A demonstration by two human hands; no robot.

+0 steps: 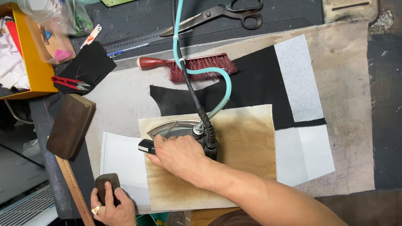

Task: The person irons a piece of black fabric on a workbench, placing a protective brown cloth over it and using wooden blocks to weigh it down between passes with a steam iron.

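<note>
Both hands work the pressing: the right hand (178,155) is wrapped around the handle of the iron (178,130), which sits on a scorched cloth (245,144) shielding the fabric (251,83), while the left hand (111,205) grips what seems a small dark block (106,184) at the table's near edge.

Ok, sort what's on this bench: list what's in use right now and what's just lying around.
In use:
right hand on the iron
scorched pressing cloth under the iron
black fabric
left hand on a small dark block

Lying about:
scissors
red brush
red snips
large brown block
wooden ruler
</note>
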